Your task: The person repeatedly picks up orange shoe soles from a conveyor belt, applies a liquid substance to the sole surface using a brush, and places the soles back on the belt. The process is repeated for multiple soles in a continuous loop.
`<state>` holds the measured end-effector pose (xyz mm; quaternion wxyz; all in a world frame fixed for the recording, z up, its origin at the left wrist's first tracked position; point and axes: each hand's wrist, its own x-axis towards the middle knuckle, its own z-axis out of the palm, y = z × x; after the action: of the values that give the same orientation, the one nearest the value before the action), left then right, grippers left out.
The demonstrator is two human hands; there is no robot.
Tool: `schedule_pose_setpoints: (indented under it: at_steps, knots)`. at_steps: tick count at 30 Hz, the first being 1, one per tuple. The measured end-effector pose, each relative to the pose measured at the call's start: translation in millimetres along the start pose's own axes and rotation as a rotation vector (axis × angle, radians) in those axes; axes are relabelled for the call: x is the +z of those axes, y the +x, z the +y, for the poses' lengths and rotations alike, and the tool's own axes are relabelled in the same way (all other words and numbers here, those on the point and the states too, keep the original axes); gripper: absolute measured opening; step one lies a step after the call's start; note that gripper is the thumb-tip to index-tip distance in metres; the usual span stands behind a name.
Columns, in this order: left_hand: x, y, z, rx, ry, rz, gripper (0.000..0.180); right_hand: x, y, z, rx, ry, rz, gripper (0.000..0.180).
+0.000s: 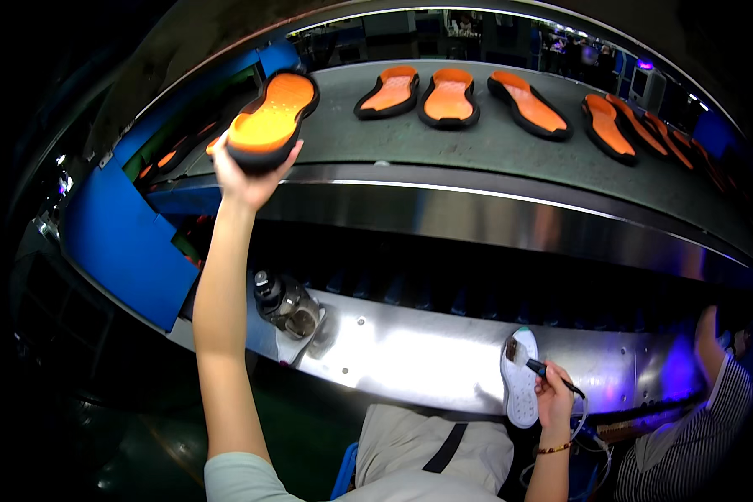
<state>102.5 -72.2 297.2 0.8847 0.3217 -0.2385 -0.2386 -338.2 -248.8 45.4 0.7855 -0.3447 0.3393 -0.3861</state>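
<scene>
My left hand (pixel 249 186) is closed around the heel end of a shoe sole (pixel 278 110), orange inside with a black rim. It holds the sole up over the left part of the conveyor belt (pixel 335 146), toe end pointing away. Down on the metal ledge (pixel 393 351), a white shoe sole (pixel 521 400) lies lengthwise. Beside it my right hand (pixel 554 395) grips a brush (pixel 536 366) with a black handle and a thin cable trailing from it. The brush head is over the upper part of the white sole; whether it touches cannot be told.
Several more orange and black soles (pixel 448 100) lie along the belt to the right. A dark transparent bottle (pixel 286 304) stands on the ledge at left. A blue machine panel (pixel 117 238) borders the belt's left end. Another person in a striped sleeve (pixel 682 439) is at the right.
</scene>
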Motion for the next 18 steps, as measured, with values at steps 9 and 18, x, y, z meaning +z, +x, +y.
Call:
schedule_pose_setpoints:
  at_steps: [9,18]
  knots:
    - [22.1,138.4,-30.6,-0.42,0.424,0.097,0.062,-52.6,-8.3,1.8,0.024,0.034,0.277,0.022]
    - [93.0,129.7,-103.7,-0.558,0.332,-0.202,0.057,-49.4,0.6,12.9,0.118,0.125,0.232,0.022]
